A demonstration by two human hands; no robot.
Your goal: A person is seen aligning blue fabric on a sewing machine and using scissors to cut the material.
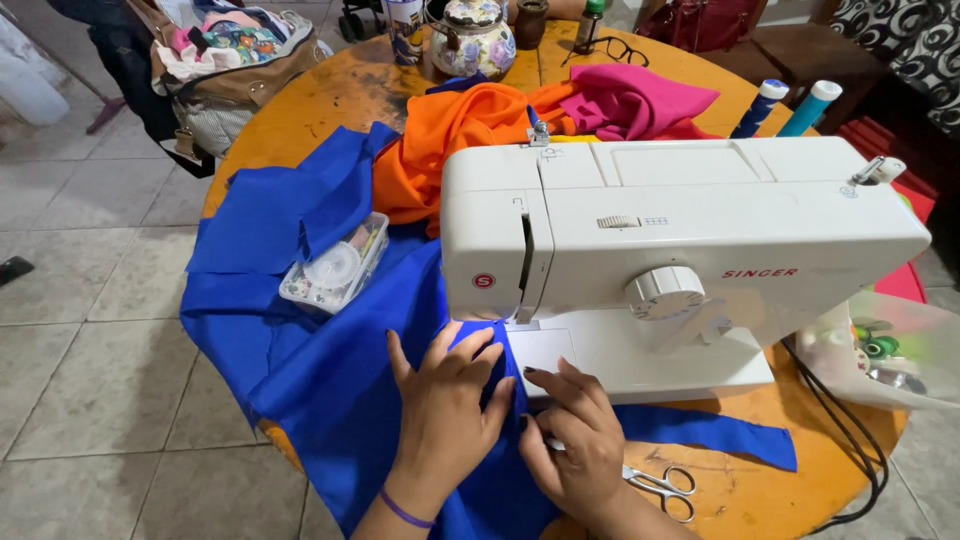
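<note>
Head view, left hand: the left hand [445,400], a purple band at its wrist, lies flat at lower centre of the frame, fingers spread wide and pressed on the royal-blue woven fabric [330,370]; it grips nothing.
Head view, right hand: the right hand [575,435] sits just beside it, fingers curled down onto the same cloth at the foot of the machine, thumb tucked toward the left hand; whether it pinches a fold, I cannot tell.
Blue fabric: it spills across the left half of the frame, runs under both hands, and a narrow strip trails out to the lower right.
Machine: the white plastic sewing machine [690,230] fills the right centre, its needle end directly above the fingertips.
Table: the round orange wooden table [330,95] carries it all.
Scissors: small silver metal scissors [665,487] lie near the right wrist, lower right.
Box: a clear plastic notions box [335,265] rests on the blue cloth, left of centre.
Background cloth: orange fabric [450,140] and pink fabric [630,100] are heaped at upper centre.
</note>
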